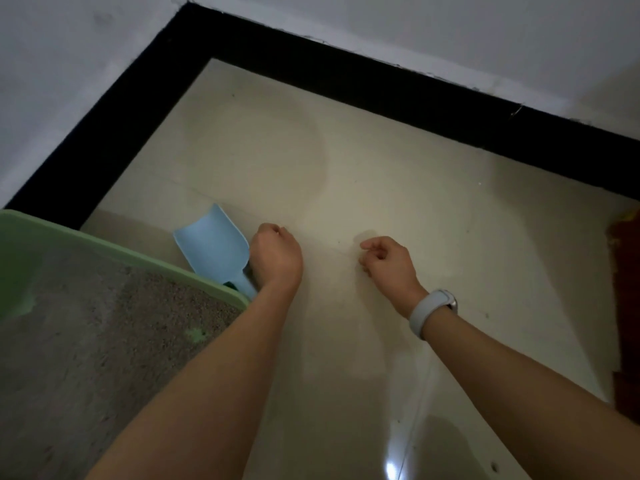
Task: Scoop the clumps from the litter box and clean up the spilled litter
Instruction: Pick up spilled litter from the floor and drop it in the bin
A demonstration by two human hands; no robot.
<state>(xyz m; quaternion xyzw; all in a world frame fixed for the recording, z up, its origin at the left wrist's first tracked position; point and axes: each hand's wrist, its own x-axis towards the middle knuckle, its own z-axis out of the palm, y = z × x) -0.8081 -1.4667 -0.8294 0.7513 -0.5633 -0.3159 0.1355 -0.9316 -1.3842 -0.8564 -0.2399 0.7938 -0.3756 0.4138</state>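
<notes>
A green litter box point(194, 277) fills the lower left, holding grey-brown litter point(104, 341) with small bare green patches. A light blue scoop point(211, 242) lies on the beige tile floor point(381, 168) just past the box's corner, its handle pointing back under my left forearm. My left hand point(275, 252) is curled into a fist beside the scoop's right edge; nothing shows in it. My right hand point(388, 259), with a grey watch on the wrist, hovers low over the floor with its fingers curled in. A few tiny dark specks dot the tiles.
White walls with a black skirting band point(346, 74) close the corner ahead. A dark red-brown object point(627, 289) runs along the right edge. A bright light reflection sits on the near tiles.
</notes>
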